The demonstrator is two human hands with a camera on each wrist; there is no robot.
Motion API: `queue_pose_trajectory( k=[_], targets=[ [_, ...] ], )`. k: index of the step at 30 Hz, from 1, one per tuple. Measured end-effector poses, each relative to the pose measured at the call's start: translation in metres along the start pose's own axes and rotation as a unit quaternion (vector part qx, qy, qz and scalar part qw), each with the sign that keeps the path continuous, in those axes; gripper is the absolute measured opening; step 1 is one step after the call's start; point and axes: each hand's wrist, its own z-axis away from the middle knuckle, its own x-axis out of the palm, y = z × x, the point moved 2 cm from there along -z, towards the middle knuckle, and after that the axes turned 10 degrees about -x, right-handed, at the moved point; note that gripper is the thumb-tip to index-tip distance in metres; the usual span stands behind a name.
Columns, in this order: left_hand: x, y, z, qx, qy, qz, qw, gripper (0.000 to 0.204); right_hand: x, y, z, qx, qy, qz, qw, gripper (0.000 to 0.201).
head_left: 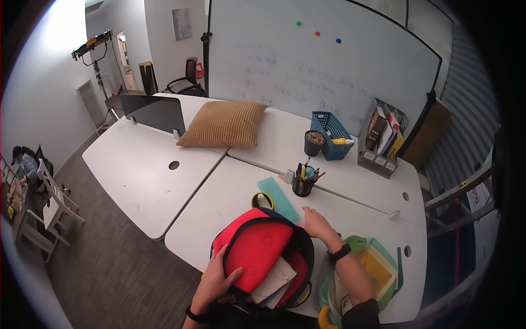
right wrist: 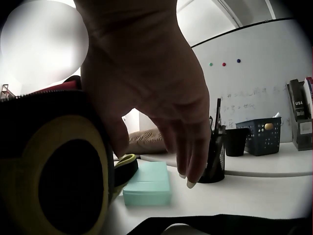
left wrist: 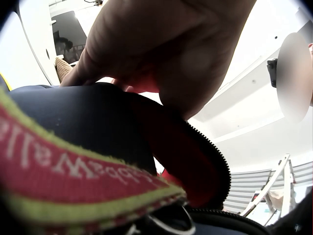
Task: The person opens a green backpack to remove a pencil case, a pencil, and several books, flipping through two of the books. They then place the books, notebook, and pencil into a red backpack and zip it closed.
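A small red-lined backpack with a dark zipped edge lies unzipped at the table's front. Inside it are white papers. My left hand grips the bag's left edge, fingers over the outside and thumb across the red lining. In the left wrist view this hand arches over the zipped edge, above a pink and lime strap with lettering. My right hand hovers at the bag's right side with fingers loosely bent and nothing in them. Close beyond its fingers lies a teal case.
A mesh pen holder, blue basket, dark pot and book rack stand further back. To the right lies a green and yellow bag. A brown cushion rests on the far table.
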Motion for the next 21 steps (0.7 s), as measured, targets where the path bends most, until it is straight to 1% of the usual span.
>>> queue_pose_trajectory(
  k=[3, 6, 9, 10, 12, 14, 15, 17, 18, 20, 21],
  targets=[
    [-0.007, 0.001, 0.007, -0.057, 0.037, 0.016, 0.998, 0.066, 0.031, 0.017, -0.021, 0.025, -0.049, -0.014, 0.998, 0.069],
    [-0.012, -0.013, 0.003, -0.041, 0.08, 0.06, 0.994, 0.056, 0.027, 0.01, -0.021, 0.037, -0.022, 0.048, 0.998, 0.066],
    [-0.032, -0.01, 0.0, -0.052, 0.091, 0.059, 0.993, 0.051, 0.032, 0.036, -0.03, 0.087, -0.03, 0.035, 0.995, 0.063],
    [-0.036, -0.014, -0.002, -0.048, 0.105, 0.066, 0.991, 0.048, 0.032, 0.043, -0.029, 0.096, -0.035, 0.028, 0.994, 0.062],
    [-0.045, -0.018, -0.004, -0.067, 0.097, 0.076, 0.99, 0.047, 0.032, 0.057, -0.024, 0.119, -0.046, 0.012, 0.992, 0.059],
    [-0.049, -0.011, -0.005, -0.091, 0.092, 0.079, 0.988, 0.043, 0.029, 0.058, -0.019, 0.114, -0.064, 0.031, 0.991, 0.063],
    [-0.046, -0.012, -0.008, -0.067, 0.104, 0.073, 0.99, 0.043, 0.028, 0.057, -0.016, 0.11, -0.074, 0.04, 0.99, 0.065],
    [-0.039, -0.018, -0.014, -0.02, 0.128, 0.058, 0.99, 0.043, 0.014, 0.033, -0.011, 0.094, -0.054, 0.046, 0.993, 0.074],
    [-0.037, -0.018, -0.015, -0.01, 0.124, 0.028, 0.992, 0.043, 0.009, 0.021, -0.012, 0.085, -0.045, 0.049, 0.994, 0.078],
    [-0.031, -0.015, -0.015, 0.007, 0.119, -0.031, 0.992, 0.043, 0.01, 0.009, -0.024, 0.035, -0.025, 0.046, 0.998, 0.083],
    [-0.03, -0.013, -0.013, 0.002, 0.113, -0.039, 0.993, 0.045, 0.013, 0.005, -0.029, 0.008, -0.015, 0.044, 0.999, 0.085]
  ],
)
